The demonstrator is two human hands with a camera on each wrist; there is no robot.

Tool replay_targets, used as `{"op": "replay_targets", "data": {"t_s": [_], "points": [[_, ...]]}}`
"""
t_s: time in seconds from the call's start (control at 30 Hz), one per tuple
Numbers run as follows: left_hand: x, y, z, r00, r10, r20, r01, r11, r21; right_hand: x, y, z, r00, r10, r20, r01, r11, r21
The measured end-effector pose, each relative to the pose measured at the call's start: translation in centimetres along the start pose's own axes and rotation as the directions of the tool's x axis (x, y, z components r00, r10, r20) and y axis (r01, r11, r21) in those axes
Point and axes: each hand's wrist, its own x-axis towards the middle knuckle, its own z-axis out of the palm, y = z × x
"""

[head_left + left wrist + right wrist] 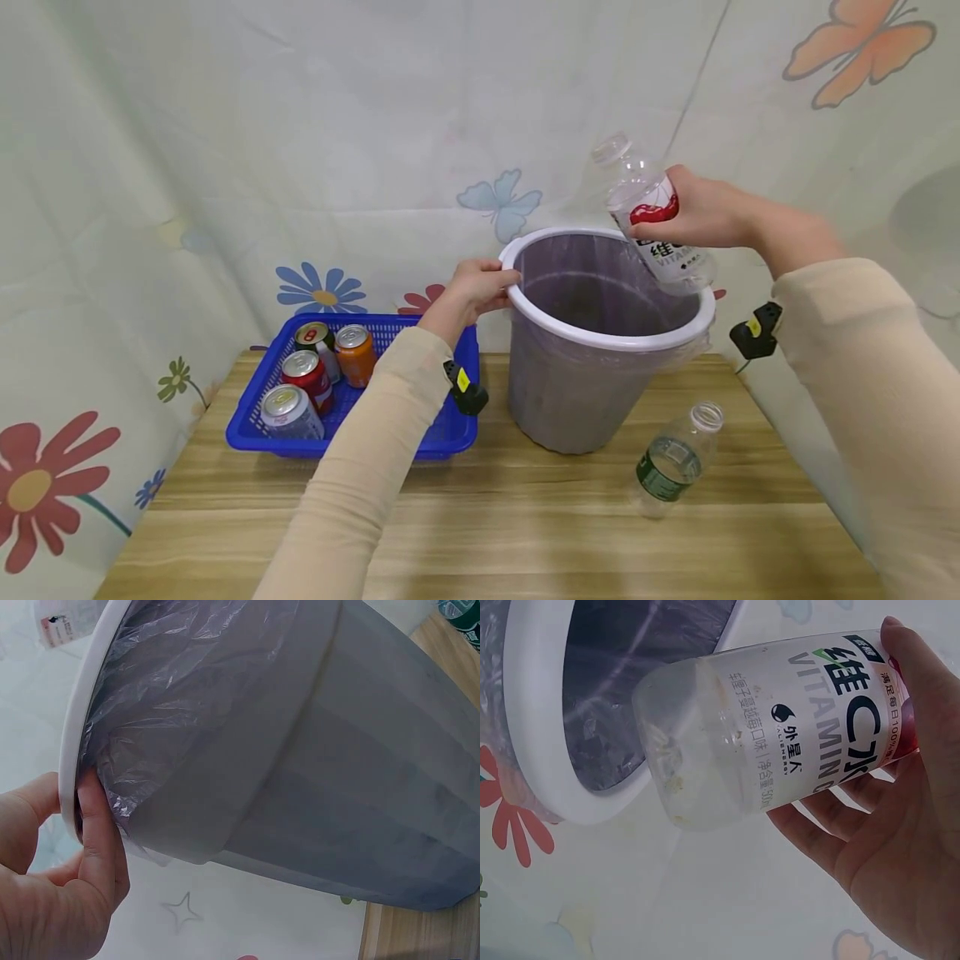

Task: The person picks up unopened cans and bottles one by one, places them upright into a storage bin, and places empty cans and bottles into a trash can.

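My right hand point(701, 212) grips a clear plastic bottle point(663, 218) with a white and red label, held tilted above the right side of the trash can's mouth. In the right wrist view, the bottle's base point(682, 750) overlaps the white rim, and the fingers wrap its label. My left hand point(477, 289) pinches the left edge of the grey trash can point(577, 400) by its white rim point(69, 742). A thin clear bag point(172, 697) lines the can and folds over its rim.
A second clear bottle point(672, 462) with a green label stands on the wooden table point(480, 533), right of the can. On the left, a blue plastic basket point(240, 429) holds several drink cans, including an orange can point(356, 357). A flower-and-butterfly patterned curtain point(375, 150) hangs behind.
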Motion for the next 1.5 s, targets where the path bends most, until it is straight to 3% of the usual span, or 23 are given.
{"op": "replay_targets", "data": {"t_s": [1.5], "points": [[0.1, 0.0, -0.2, 1.0, 0.009, -0.001, -0.009, 1.0, 0.0, 1.2, -1.9, 2.6, 0.998, -0.039, 0.045, 0.043, 0.995, -0.092]]}}
